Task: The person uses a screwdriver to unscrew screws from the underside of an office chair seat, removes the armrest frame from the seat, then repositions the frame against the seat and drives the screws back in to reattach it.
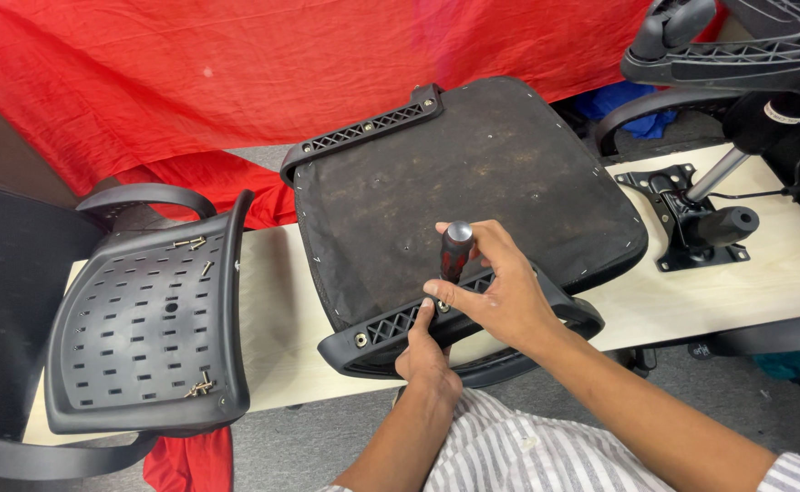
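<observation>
Two hands work at the table's near edge: right hand (495,292) grips an upright screwdriver (455,251); left hand (425,351) pinches the armrest bracket (400,323), steadying it squarely.

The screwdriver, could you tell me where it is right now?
In the head view, the screwdriver stands upright in the right hand, centre frame, over the armrest bracket of the upturned seat.

Right hand (495,292) gripping a red-black screwdriver (455,251) upright on armrest bracket (418,319), left hand (425,355) steadying below, upturned seat (454,191) on table (764,282), perforated backrest (144,328) left, tilt mechanism (691,219) right
</observation>
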